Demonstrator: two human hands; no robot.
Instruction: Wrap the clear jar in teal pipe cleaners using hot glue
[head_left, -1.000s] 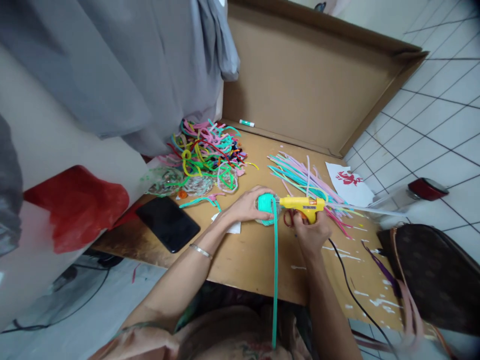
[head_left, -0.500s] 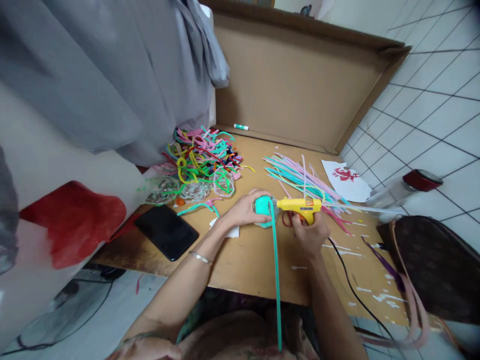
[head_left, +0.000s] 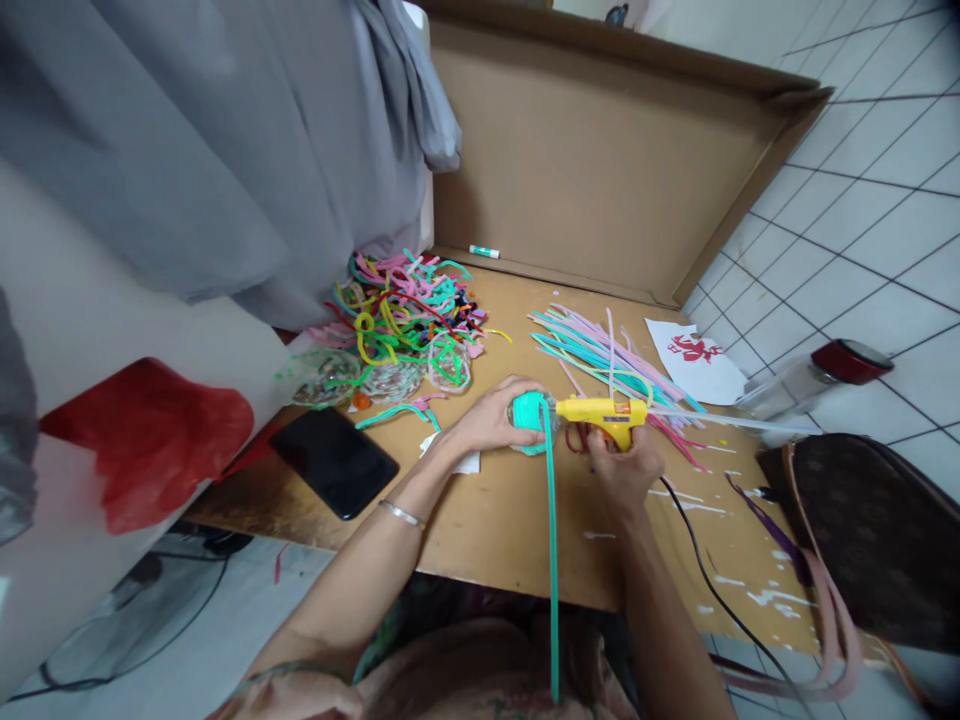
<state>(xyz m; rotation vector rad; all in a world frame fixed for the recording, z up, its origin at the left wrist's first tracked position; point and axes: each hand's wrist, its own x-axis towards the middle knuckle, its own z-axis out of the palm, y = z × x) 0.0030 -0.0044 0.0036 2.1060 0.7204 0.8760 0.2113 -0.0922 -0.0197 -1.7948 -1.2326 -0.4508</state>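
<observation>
My left hand (head_left: 499, 415) is closed around a small clear bottle wrapped in turquoise pipe cleaner (head_left: 529, 412). One long end of the pipe cleaner (head_left: 553, 560) hangs straight down past the table edge. In my right hand (head_left: 626, 465) is a yellow glue gun (head_left: 604, 412), gripped by its handle. Its nozzle points left and meets the bottle's right side; whether glue is flowing is too small to see. A long translucent glue stick (head_left: 739, 422) sticks out of the gun's back, and a black cord (head_left: 701, 560) runs down from the handle.
A tangled heap of colourful pipe cleaners (head_left: 412, 310) lies at the back left, straight ones (head_left: 600, 350) at the back right. A black tablet (head_left: 335, 462) is left of my arm. At right stand a clear bottle with red lid (head_left: 847, 362) and a brown bag (head_left: 862, 540).
Almost nothing differs. The view has shifted very slightly, while both hands keep the same hold and the nozzle stays at the wrapped bottle.
</observation>
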